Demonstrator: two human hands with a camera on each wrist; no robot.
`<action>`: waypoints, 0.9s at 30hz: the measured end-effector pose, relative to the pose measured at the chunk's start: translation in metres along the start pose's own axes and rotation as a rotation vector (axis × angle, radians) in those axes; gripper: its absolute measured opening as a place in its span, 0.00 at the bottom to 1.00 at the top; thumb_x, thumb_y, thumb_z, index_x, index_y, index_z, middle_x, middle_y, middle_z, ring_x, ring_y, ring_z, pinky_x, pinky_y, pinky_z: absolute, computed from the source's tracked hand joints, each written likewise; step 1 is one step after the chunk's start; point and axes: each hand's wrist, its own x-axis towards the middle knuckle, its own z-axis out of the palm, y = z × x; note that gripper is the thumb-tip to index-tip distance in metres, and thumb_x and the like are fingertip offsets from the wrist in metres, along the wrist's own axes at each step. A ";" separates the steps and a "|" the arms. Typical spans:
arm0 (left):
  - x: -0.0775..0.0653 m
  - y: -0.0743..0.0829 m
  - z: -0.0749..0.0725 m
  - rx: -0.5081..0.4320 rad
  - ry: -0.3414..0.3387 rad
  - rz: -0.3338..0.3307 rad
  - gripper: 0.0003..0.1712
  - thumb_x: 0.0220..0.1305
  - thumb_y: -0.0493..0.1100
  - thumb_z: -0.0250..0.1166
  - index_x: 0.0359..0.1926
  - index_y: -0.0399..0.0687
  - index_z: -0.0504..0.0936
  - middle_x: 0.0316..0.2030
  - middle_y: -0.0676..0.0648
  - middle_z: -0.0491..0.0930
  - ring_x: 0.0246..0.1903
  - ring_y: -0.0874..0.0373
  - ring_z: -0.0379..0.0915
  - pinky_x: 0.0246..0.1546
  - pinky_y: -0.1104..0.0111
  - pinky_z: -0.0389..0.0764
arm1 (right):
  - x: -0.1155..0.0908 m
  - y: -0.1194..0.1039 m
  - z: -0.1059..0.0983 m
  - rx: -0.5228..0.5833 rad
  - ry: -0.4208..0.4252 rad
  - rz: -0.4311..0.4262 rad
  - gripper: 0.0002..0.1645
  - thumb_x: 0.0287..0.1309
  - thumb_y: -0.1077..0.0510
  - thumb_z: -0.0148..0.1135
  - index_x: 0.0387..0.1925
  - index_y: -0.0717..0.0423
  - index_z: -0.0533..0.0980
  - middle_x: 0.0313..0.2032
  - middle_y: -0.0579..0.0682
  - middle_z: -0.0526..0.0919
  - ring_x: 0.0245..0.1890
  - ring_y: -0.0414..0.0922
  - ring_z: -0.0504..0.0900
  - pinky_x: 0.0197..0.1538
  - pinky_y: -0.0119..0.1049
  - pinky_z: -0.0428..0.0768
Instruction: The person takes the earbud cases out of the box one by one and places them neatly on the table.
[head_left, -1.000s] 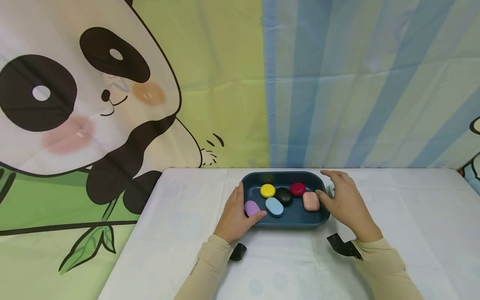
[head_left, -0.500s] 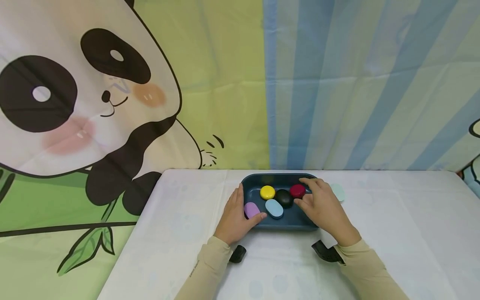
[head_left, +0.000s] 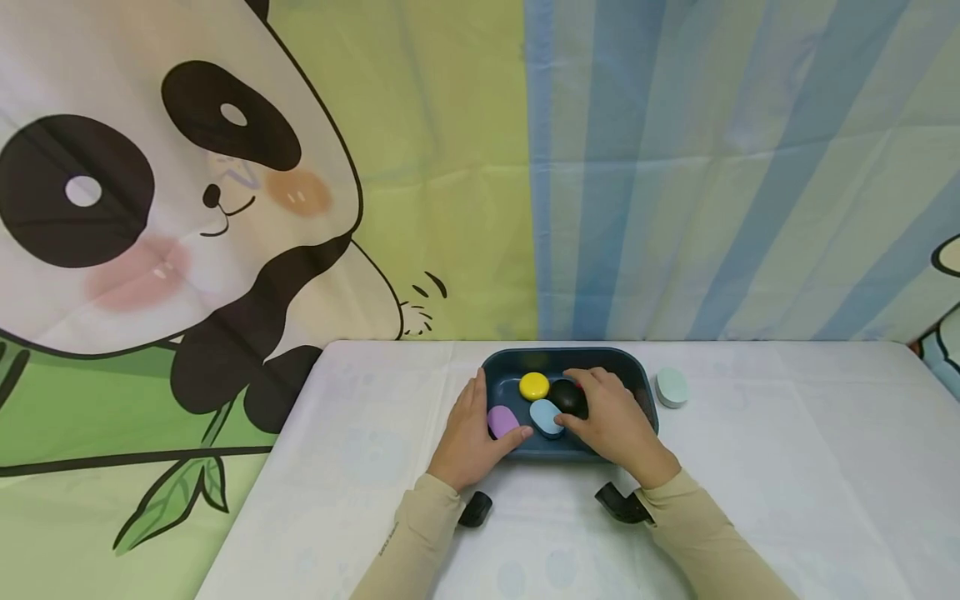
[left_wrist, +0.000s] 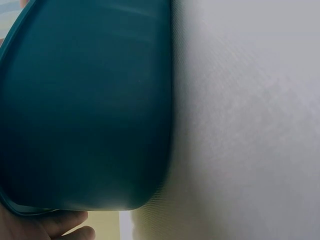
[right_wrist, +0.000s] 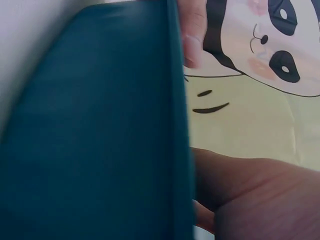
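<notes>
A dark blue oblong tray stands on the table. My left hand grips its left end, fingers along the outer wall and thumb over the front rim beside a purple pebble-shaped piece. My right hand reaches in over the right half, index finger and thumb spread around a black rounded piece; the thumb tip overlaps a light blue oval piece. A yellow round piece lies farther back. Under the right hand, the red piece is mostly covered and the pink one is hidden. The left wrist view shows the tray's outer wall.
A pale mint piece lies on the white tablecloth, just right of the tray. Behind the table hangs a cloth printed with a panda and stripes.
From the tray's right end, my right hand has moved left over the tray, covering the pink piece and then most of the red one. The mint piece is now uncovered. My left hand stays put.
</notes>
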 end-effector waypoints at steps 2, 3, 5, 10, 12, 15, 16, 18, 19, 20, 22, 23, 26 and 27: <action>0.000 0.000 0.000 0.001 0.003 0.001 0.65 0.47 0.77 0.56 0.72 0.49 0.35 0.71 0.44 0.43 0.68 0.52 0.42 0.63 0.53 0.53 | 0.002 -0.002 0.004 0.005 -0.031 0.004 0.38 0.42 0.45 0.73 0.55 0.57 0.73 0.44 0.53 0.77 0.44 0.49 0.75 0.45 0.48 0.73; 0.000 0.000 0.000 0.002 0.003 0.001 0.65 0.47 0.77 0.56 0.72 0.49 0.36 0.71 0.44 0.43 0.68 0.52 0.42 0.63 0.53 0.54 | 0.003 -0.003 0.006 0.011 -0.050 0.008 0.37 0.42 0.46 0.73 0.54 0.57 0.74 0.42 0.51 0.78 0.42 0.47 0.76 0.44 0.47 0.74; 0.000 0.000 0.000 0.002 0.002 -0.001 0.65 0.47 0.77 0.56 0.72 0.48 0.36 0.71 0.45 0.43 0.68 0.51 0.42 0.63 0.53 0.54 | 0.005 -0.005 0.009 0.024 -0.084 0.014 0.35 0.41 0.47 0.74 0.51 0.57 0.75 0.39 0.50 0.79 0.39 0.45 0.77 0.43 0.43 0.75; 0.000 0.000 0.000 0.009 -0.001 -0.002 0.66 0.46 0.78 0.55 0.72 0.47 0.36 0.71 0.43 0.44 0.68 0.51 0.43 0.63 0.53 0.54 | 0.009 -0.012 0.014 0.012 -0.148 0.022 0.33 0.40 0.49 0.75 0.49 0.58 0.76 0.39 0.51 0.79 0.36 0.44 0.76 0.42 0.41 0.77; 0.000 0.000 0.000 0.010 0.000 -0.001 0.65 0.46 0.78 0.55 0.72 0.47 0.37 0.71 0.43 0.44 0.68 0.51 0.43 0.62 0.53 0.54 | 0.010 -0.015 0.015 -0.006 -0.169 0.027 0.34 0.39 0.49 0.76 0.49 0.59 0.76 0.39 0.52 0.78 0.35 0.44 0.75 0.42 0.41 0.78; 0.000 0.000 0.000 0.013 -0.002 -0.002 0.65 0.46 0.78 0.55 0.72 0.47 0.37 0.71 0.43 0.44 0.68 0.51 0.43 0.63 0.53 0.54 | 0.013 -0.017 0.017 -0.029 -0.200 0.029 0.35 0.38 0.49 0.76 0.49 0.60 0.76 0.39 0.52 0.78 0.34 0.44 0.74 0.40 0.40 0.77; 0.000 0.000 0.000 0.017 -0.003 -0.003 0.65 0.46 0.78 0.54 0.72 0.47 0.37 0.71 0.43 0.44 0.68 0.51 0.42 0.63 0.53 0.54 | 0.013 -0.018 0.017 -0.037 -0.206 0.031 0.35 0.38 0.49 0.76 0.49 0.60 0.76 0.40 0.52 0.78 0.34 0.44 0.73 0.40 0.40 0.77; 0.000 0.000 0.000 0.016 -0.004 0.000 0.65 0.46 0.78 0.54 0.72 0.47 0.37 0.70 0.42 0.44 0.68 0.51 0.42 0.63 0.53 0.54 | 0.014 -0.019 0.018 -0.052 -0.213 0.028 0.35 0.37 0.49 0.77 0.49 0.60 0.77 0.41 0.53 0.77 0.34 0.45 0.73 0.39 0.40 0.77; 0.000 0.000 -0.001 0.014 -0.004 -0.001 0.65 0.46 0.78 0.55 0.72 0.47 0.37 0.70 0.42 0.44 0.68 0.51 0.42 0.63 0.53 0.54 | 0.015 -0.020 0.018 -0.059 -0.216 0.027 0.35 0.36 0.50 0.77 0.48 0.60 0.77 0.42 0.53 0.77 0.35 0.46 0.74 0.40 0.41 0.77; 0.001 0.000 -0.001 0.014 -0.005 -0.003 0.66 0.46 0.79 0.54 0.72 0.47 0.36 0.70 0.42 0.44 0.68 0.51 0.42 0.63 0.53 0.54 | 0.015 -0.020 0.018 -0.066 -0.216 0.023 0.35 0.36 0.50 0.78 0.48 0.60 0.77 0.42 0.53 0.77 0.35 0.46 0.74 0.40 0.41 0.78; 0.001 0.001 -0.002 0.007 -0.007 -0.007 0.66 0.46 0.78 0.55 0.72 0.47 0.36 0.71 0.43 0.44 0.68 0.51 0.43 0.63 0.53 0.54 | 0.016 -0.021 0.019 -0.085 -0.215 0.011 0.35 0.34 0.51 0.78 0.47 0.60 0.78 0.42 0.54 0.77 0.36 0.47 0.74 0.40 0.42 0.78; 0.001 0.001 -0.002 0.003 -0.008 -0.007 0.66 0.46 0.78 0.55 0.72 0.47 0.36 0.71 0.43 0.44 0.68 0.51 0.43 0.63 0.54 0.54 | 0.017 -0.022 0.019 -0.094 -0.215 0.005 0.35 0.34 0.51 0.79 0.47 0.60 0.78 0.42 0.54 0.77 0.36 0.48 0.74 0.41 0.43 0.78; 0.001 0.002 -0.002 0.001 -0.011 -0.008 0.66 0.46 0.78 0.55 0.72 0.47 0.36 0.71 0.43 0.43 0.68 0.51 0.43 0.63 0.54 0.53 | 0.019 -0.022 0.021 -0.123 -0.223 0.002 0.35 0.32 0.52 0.80 0.46 0.59 0.79 0.41 0.55 0.77 0.36 0.48 0.73 0.40 0.43 0.78; 0.001 0.002 -0.002 0.001 -0.011 -0.008 0.66 0.46 0.79 0.54 0.72 0.47 0.36 0.71 0.44 0.43 0.68 0.52 0.42 0.63 0.55 0.53 | 0.019 -0.022 0.021 -0.130 -0.228 0.005 0.35 0.31 0.52 0.80 0.46 0.59 0.79 0.41 0.55 0.77 0.36 0.48 0.73 0.40 0.43 0.78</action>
